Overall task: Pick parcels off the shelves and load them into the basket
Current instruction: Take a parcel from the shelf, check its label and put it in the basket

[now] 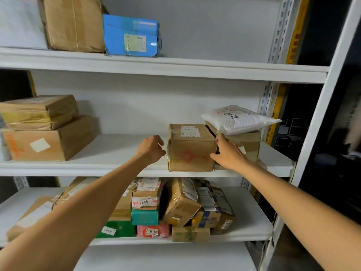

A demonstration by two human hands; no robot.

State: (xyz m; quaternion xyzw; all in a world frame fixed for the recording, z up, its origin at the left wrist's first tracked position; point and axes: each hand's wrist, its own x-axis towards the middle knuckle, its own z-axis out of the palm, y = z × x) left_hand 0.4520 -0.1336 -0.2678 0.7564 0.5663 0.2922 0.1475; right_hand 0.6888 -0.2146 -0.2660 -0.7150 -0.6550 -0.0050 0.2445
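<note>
Reaching for the brown box (190, 147) on the middle shelf (117, 151), the right grip (226, 151) clasped its right front corner, while the left grip (151, 148) hung loosely curled and empty just beside it. The step likely called for pressing both sides evenly and drawing straight out, sparing the neighbouring box (248, 141).

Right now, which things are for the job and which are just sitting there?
For the job: brown box with red print, right hand gripping its right corner, left hand beside it.
Just sitting: blue parcel, white padded bag, pile of parcels below.
</note>
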